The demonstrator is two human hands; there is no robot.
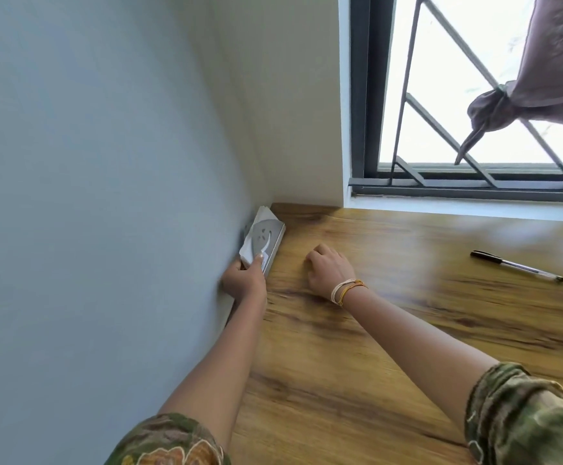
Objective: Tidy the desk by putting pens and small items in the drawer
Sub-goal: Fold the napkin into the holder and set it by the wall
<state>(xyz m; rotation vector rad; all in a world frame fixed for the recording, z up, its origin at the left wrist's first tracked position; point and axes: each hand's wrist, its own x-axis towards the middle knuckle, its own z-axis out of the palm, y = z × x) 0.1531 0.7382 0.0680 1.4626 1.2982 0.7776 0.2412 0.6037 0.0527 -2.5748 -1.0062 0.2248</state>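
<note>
Against wall: left hand (243, 280) grips book (264, 242) | pen (518, 266) well apart

Both arms were stretched forward, bare from the rolled sleeves to the wrists. The left arm reached toward eleven o'clock, and the left hand (243, 278) was closed in a grip on something, thumb on top and pointing forward, the other fingers hidden below. The right arm lay toward ten o'clock from the lower right corner. The right hand (328, 268) was at three o'clock from the left one, near but apart, palm down, fingers curled loosely under. Thin bands circled its wrist.
</note>
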